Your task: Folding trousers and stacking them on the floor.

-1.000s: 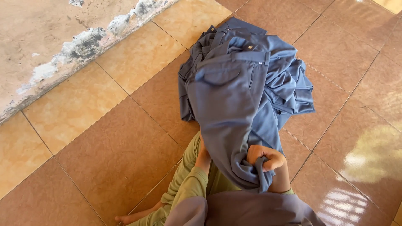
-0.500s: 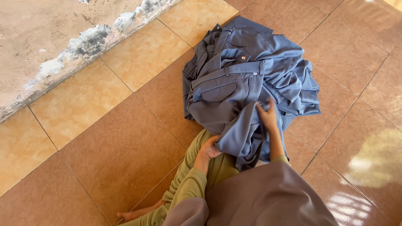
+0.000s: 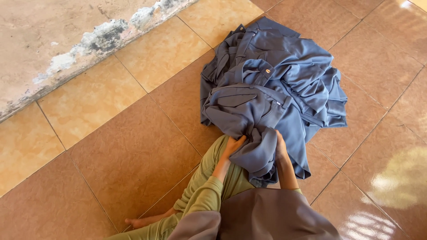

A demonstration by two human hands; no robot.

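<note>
Blue-grey trousers (image 3: 249, 111) lie bunched on top of a pile of blue-grey clothes (image 3: 307, 84), on the brown tiled floor (image 3: 133, 155) just ahead of the seated person. One trouser leg trails down toward the lap. Left hand (image 3: 233, 146) grips the bunched cloth from its left side, fingers curled into the fabric. Right hand (image 3: 280, 144) presses the same fold from the right; fingers mostly hidden by cloth, so grip seems closed but hard to confirm. Olive-green sleeve (image 3: 202, 195) covers the left arm. Bare foot (image 3: 138, 221) at lower left. Stained wall base (image 3: 89, 40) upper left.
</note>
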